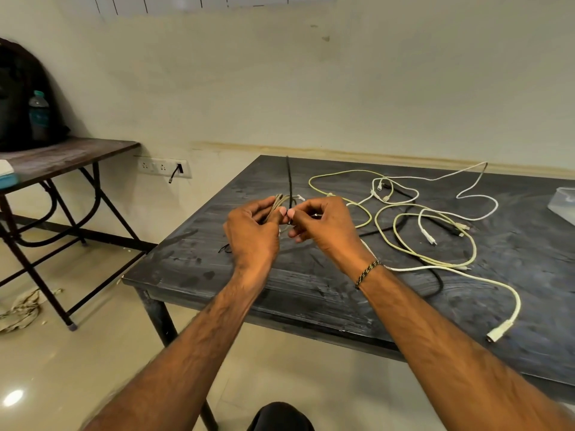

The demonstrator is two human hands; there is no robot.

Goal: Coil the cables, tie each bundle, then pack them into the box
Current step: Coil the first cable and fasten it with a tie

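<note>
My left hand [252, 234] grips a small coil of beige cable [278, 203] above the left part of the dark table [193, 269]. A black cable tie [289, 178] stands up from the coil. My right hand [323, 227] pinches the tie's lower end right beside my left thumb. Several loose cables lie to the right: a yellow-green one [384, 234], a white one [476, 206], a black one [438, 281] and a cream one with a large plug [501, 334]. The clear plastic box [561, 203] sits at the right edge of the table.
Another small black tie [224, 248] lies on the table left of my left hand. A wooden side table [71, 154] with a black backpack [21, 98] and a bottle stands at the left. A wall socket strip [163, 167] is behind.
</note>
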